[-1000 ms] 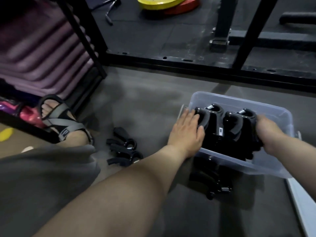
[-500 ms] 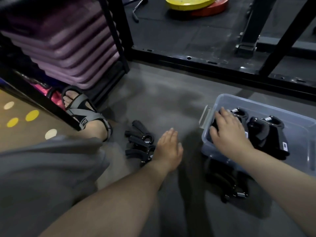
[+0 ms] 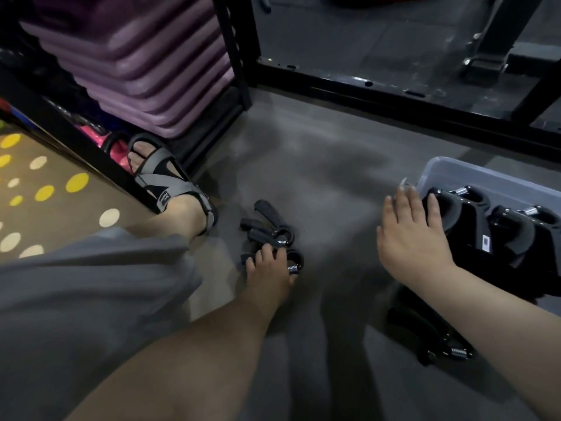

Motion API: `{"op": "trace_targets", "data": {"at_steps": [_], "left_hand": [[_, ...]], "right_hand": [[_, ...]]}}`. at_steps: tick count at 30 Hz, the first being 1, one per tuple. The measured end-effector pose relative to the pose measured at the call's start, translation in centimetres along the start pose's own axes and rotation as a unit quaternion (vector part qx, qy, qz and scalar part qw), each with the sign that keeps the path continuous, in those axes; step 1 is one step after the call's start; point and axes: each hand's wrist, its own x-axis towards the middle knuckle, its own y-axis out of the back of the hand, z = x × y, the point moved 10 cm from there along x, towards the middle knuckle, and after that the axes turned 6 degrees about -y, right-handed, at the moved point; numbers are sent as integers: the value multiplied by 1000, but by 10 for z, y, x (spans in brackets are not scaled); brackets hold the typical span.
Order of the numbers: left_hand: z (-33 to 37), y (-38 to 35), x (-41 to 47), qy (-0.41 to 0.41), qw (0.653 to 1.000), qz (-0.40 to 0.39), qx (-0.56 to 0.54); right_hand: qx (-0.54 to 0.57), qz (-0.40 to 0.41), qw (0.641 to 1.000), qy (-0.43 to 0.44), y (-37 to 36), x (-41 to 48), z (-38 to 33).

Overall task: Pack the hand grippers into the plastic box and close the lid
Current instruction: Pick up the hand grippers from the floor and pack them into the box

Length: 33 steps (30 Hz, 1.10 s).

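At frame centre I am closing my left hand (image 3: pixel 268 276) round one of the loose black spring-steel hand grippers (image 3: pixel 261 235) on the grey floor (image 3: pixel 318 177), seemingly to lift it, while my spread right hand (image 3: pixel 413 238) is steadying the packed grippers (image 3: pixel 473 226) in the clear plastic box (image 3: pixel 473 173) at right.

The plastic box (image 3: pixel 482 177) runs off the right edge, its right end unseen. Our left hand (image 3: pixel 267 279) covers part of the loose hand grippers (image 3: pixel 268 227); we cannot tell whether it grips one. A gripper's white label (image 3: pixel 486 244) is too small to read.
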Motion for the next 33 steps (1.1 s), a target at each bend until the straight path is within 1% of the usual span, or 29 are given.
{"op": "trace_targets", "data": {"at_steps": [1, 4, 8, 14, 16, 19, 22, 24, 26, 29, 31, 33], "left_hand": [[0, 0, 0, 2, 1000, 3, 14], [-4, -11, 0, 15, 999, -24, 32], [-4, -3, -1, -13, 996, 22, 87], [2, 0, 1, -61, 994, -15, 90], [5, 1, -3, -57, 995, -19, 77], [1, 0, -8, -17, 999, -37, 14], [4, -4, -11, -13, 997, -63, -35], [5, -3, -9, -2, 993, -78, -83], [8, 1, -8, 7, 983, -98, -153], [12, -1, -5, 26, 958, -139, -248], [20, -1, -6, 51, 925, -157, -341], [25, 4, -6, 99, 884, -140, -435]], "right_hand": [[-9, 0, 1000, 3, -2, 0, -1], [-19, -5, 1000, 3, -3, 2, -4], [-15, -4, 1000, 1, -3, 3, -4], [-27, 5, 1000, 6, -3, 3, -5], [-27, 7, 1000, 9, -4, 3, -6], [-27, 12, 999, 16, -3, 2, -6], [-21, 22, 999, 24, 1, -1, -6], [-14, 31, 999, 38, 5, -5, -9], [-8, 41, 998, 53, 7, -11, -12], [-9, 40, 997, 65, 7, -17, -13], [-2, 34, 997, 72, 7, -21, -12], [11, 20, 997, 75, 7, -24, -10]]}}
